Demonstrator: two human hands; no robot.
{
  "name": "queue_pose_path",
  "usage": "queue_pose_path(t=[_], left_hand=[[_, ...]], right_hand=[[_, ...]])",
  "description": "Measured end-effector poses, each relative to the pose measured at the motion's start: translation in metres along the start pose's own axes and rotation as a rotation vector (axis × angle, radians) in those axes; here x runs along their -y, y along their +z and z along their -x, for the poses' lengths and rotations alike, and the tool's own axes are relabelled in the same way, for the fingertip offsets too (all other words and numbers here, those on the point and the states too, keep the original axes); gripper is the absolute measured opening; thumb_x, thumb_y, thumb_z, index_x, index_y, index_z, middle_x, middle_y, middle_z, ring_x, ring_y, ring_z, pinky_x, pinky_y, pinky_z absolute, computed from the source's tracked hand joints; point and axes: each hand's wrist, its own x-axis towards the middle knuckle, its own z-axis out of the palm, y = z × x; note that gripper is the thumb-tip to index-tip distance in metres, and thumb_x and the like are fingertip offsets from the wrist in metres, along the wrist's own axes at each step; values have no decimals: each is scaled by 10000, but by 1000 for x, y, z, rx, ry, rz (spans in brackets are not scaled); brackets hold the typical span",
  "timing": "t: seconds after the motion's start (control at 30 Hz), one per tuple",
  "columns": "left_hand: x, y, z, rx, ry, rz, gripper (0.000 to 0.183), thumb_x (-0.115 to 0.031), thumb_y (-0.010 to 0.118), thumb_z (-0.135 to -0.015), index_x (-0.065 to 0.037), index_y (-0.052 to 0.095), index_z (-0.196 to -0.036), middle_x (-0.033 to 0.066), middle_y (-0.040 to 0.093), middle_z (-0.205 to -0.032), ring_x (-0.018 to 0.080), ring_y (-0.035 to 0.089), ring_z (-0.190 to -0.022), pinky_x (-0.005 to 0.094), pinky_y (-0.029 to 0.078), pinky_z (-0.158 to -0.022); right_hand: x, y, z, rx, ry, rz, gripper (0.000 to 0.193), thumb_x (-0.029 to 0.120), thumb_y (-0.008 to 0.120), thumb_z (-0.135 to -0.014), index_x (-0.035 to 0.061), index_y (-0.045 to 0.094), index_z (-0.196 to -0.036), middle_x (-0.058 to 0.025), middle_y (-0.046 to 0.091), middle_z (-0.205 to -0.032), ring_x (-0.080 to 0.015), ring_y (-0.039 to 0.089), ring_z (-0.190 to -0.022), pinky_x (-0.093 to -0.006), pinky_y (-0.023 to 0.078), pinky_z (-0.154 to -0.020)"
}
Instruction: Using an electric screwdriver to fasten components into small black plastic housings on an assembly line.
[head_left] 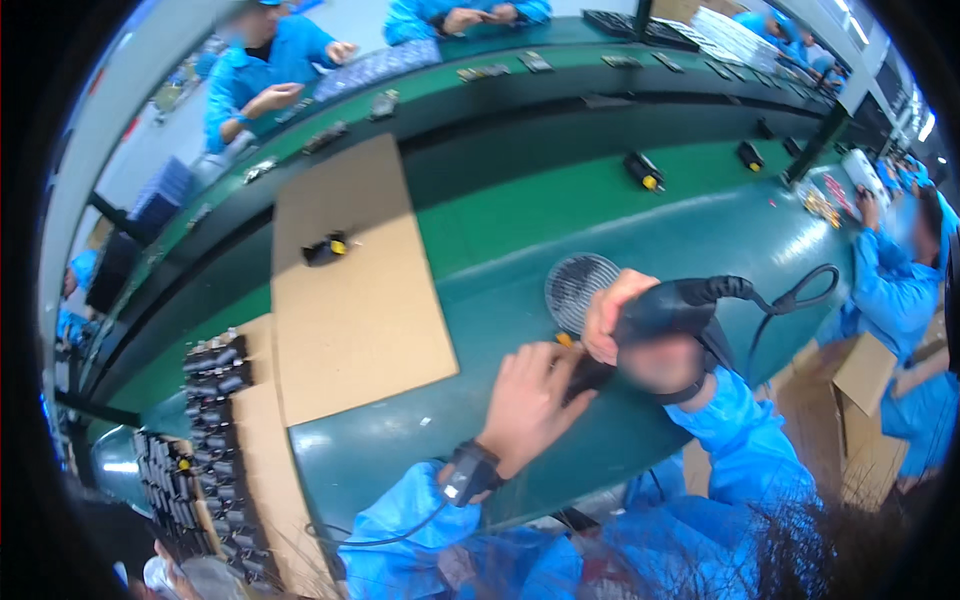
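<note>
My left hand (525, 405), with a black device strapped at its wrist, is closed around a small black part (588, 374). A bit of yellow (565, 340) shows near its fingertips, at the far end of that part. My right hand (608, 312) grips a black corded hand tool (662, 312) just above and right of the part. The tool's working end is hidden, so its exact kind cannot be told. Right behind both hands lies a round, dark, ribbed disc (580, 290) on the green table (380, 460).
A cardboard sheet (350, 330) carries one black part with yellow (325, 249). Rows of black parts (215, 430) stand at the left. More sit on the green belt (520, 210) beyond. The tool's cable (790, 300) loops rightward. Co-workers in blue sit across and right, near an open carton (850, 400).
</note>
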Motion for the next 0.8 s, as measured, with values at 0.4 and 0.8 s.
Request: queue_pose_path(t=[0.4,0.8], left_hand=[[-2,5,5,15,17,-36,546,-264,822,-741,-45,636,-1204,87,592,-1110,289,566,-1003,400,445,-818],[3,0,0,64,43,30,601,-157,808,-721,15,604,-1260,148,586,-1165,337,583,-1017,420,507,-860]], right_hand=[[0,1,0,-6,-132,63,796,753,698,-711,15,534,-959,-80,580,-733,-97,546,-543,-225,427,-487],[28,-74,-18,-311,-295,166,822,844,478,-793,52,466,-1016,-73,526,-732,-129,517,-526,-269,453,-497]])
